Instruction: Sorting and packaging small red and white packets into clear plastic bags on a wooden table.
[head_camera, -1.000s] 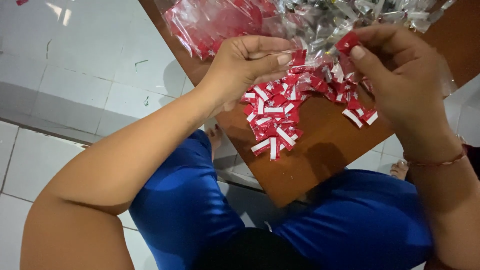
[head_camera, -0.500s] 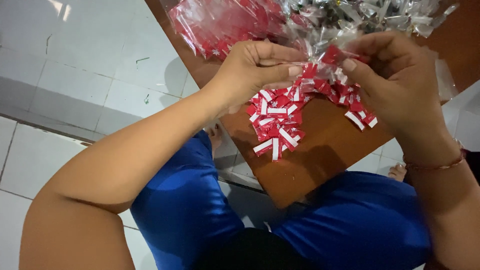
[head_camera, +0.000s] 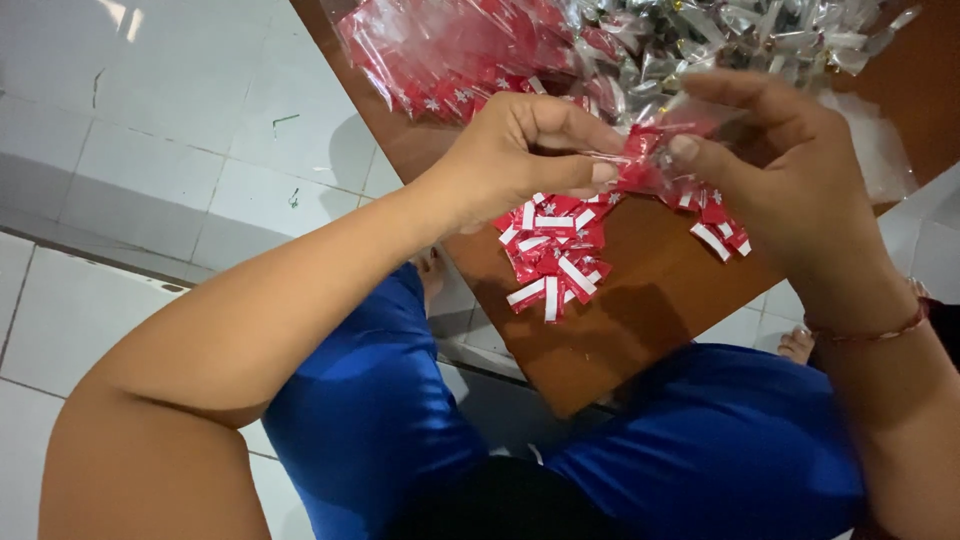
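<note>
Two hands close together, left hand (head_camera: 520, 150) and right hand (head_camera: 780, 170) pinching one clear wrapper (head_camera: 650, 150) between them, above red-and-white bows (head_camera: 555, 255) on wooden surface (head_camera: 650, 300)

You have one view only, from the camera on your head, tilted steeply down over your lap. It sits close: your hands (head_camera: 660, 165) fill the upper middle, the brown surface (head_camera: 650, 300) runs diagonally from the top edge toward your knees, and white floor tiles (head_camera: 150, 180) fill the left.
</note>
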